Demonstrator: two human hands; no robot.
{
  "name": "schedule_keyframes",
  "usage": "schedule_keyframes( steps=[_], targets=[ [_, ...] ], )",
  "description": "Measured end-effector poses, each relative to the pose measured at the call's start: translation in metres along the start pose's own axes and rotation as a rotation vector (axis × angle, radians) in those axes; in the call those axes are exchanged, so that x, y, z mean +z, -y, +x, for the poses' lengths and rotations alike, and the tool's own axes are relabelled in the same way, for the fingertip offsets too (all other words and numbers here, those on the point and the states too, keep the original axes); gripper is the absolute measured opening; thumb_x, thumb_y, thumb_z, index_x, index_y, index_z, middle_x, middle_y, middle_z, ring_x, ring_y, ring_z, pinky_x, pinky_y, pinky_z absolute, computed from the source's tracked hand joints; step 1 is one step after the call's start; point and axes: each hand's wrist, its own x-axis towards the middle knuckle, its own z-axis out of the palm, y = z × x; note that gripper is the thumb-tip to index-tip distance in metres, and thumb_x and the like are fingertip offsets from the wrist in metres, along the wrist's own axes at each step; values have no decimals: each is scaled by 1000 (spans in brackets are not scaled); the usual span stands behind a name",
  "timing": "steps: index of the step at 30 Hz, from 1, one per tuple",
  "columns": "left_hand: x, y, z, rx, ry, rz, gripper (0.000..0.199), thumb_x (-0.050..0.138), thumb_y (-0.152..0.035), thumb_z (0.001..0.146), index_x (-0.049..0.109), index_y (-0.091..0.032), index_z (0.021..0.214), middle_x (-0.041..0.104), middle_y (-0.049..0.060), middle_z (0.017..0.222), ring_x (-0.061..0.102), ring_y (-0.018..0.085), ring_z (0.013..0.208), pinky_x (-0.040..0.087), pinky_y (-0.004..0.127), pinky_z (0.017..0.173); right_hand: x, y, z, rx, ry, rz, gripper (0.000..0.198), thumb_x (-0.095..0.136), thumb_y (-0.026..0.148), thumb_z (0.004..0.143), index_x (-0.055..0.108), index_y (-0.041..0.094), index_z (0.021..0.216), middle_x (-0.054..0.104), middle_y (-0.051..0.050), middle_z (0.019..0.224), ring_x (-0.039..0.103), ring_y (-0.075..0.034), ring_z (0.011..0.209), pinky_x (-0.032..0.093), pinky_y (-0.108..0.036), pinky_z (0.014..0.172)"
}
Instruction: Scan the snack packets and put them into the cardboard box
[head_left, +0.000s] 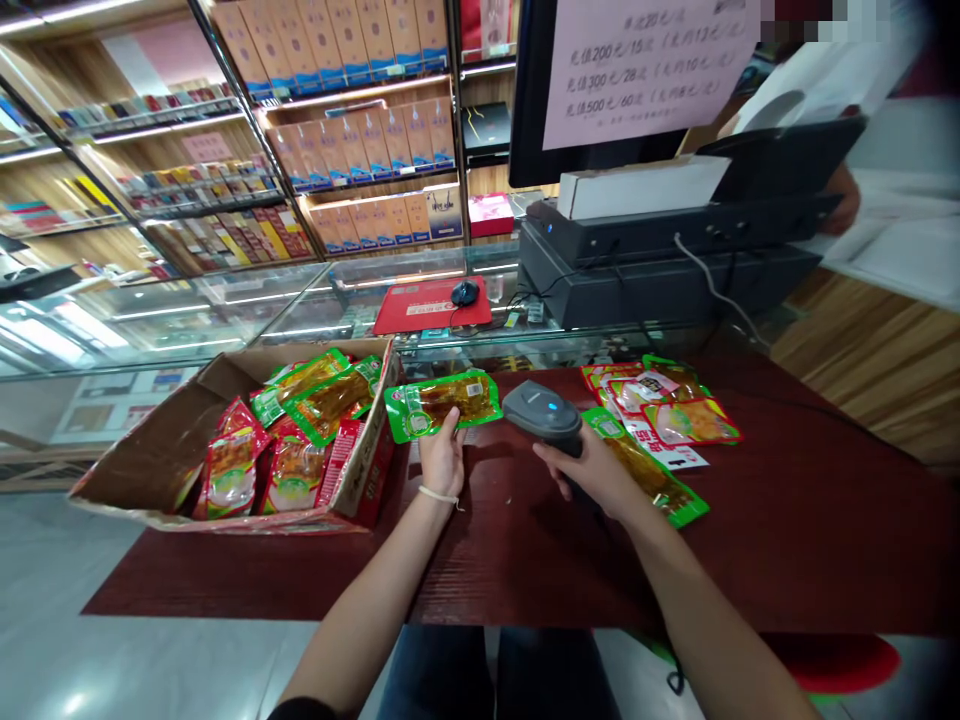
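My left hand (444, 458) grips a green-edged snack packet (442, 402) with a see-through brown middle, its barcode facing up. In my right hand (581, 465) is a dark grey barcode scanner (541, 412) with a blue light lit on top. The scanner's head points left at the packet, close to its right end but apart from it. Beside my right forearm lies another green packet (649, 470), partly covered by the hand. Behind it sits a loose pile of red and green snack packets (694, 420).
An open cardboard box (139, 470) of red and green packets stands left on the dark red table (517, 560). A glass counter behind carries a red mouse pad (409, 305), a mouse (465, 292) and a black register (660, 270). Another person's hand (844, 200) shows at right.
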Motion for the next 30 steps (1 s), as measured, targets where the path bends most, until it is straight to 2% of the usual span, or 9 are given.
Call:
schedule_keyframes(
  steps=[5,8,13,16,19,21,24,27,30],
  targets=[
    [-1,0,2,-6,-68,49,46,85,-20,66,69,-19,109,72,8,115,68,18,105,53,25,86,-2,-1,-1,46,61,-129,38,70,49,79,53,21,97,51,9,48,47,-11,33,34,-21,35],
    [-2,0,2,-20,-68,57,45,84,-21,67,69,-20,109,72,6,115,68,18,105,53,26,87,-2,0,-2,27,61,-118,37,69,49,79,54,21,97,52,8,49,48,-11,33,34,-21,35],
    [-2,1,1,0,22,62,46,83,-20,68,66,-23,111,73,2,112,65,18,111,50,31,96,-1,2,-3,11,-17,-11,46,74,54,74,51,23,100,54,9,50,47,-11,32,34,-21,34],
    [0,-1,-6,12,13,111,43,84,-26,67,66,-20,105,74,3,103,67,19,106,51,32,94,-1,1,-2,13,-63,59,48,76,55,71,50,23,96,54,9,50,46,-10,33,35,-21,33],
    [4,-15,-18,50,45,181,43,84,-33,67,67,-19,104,73,4,101,68,20,100,53,33,89,-1,4,-2,0,-116,103,47,77,55,70,48,22,87,53,8,51,46,-10,34,36,-21,34],
    [5,-34,-28,122,115,269,40,81,-38,71,68,-18,104,73,5,102,68,21,97,53,34,87,1,10,-4,-9,-134,114,45,77,54,71,48,22,84,54,7,52,47,-10,35,37,-21,34],
    [2,-81,-42,318,168,475,32,74,-42,78,71,-16,96,73,6,98,67,23,95,52,35,88,7,20,-6,-2,-123,117,44,78,53,72,49,22,84,54,7,53,47,-10,36,37,-21,35],
    [-10,-145,-45,563,93,648,30,75,-39,77,70,-17,97,73,6,99,67,23,97,51,33,91,16,28,-8,-33,-68,111,44,79,53,71,50,22,84,55,6,54,47,-10,37,38,-22,35],
    [-38,-211,-34,725,40,719,47,77,-35,75,61,-21,117,71,6,108,68,21,98,52,30,89,28,32,-9,-76,-15,111,44,79,53,72,51,22,84,55,5,55,48,-11,37,39,-23,36]
  ],
)
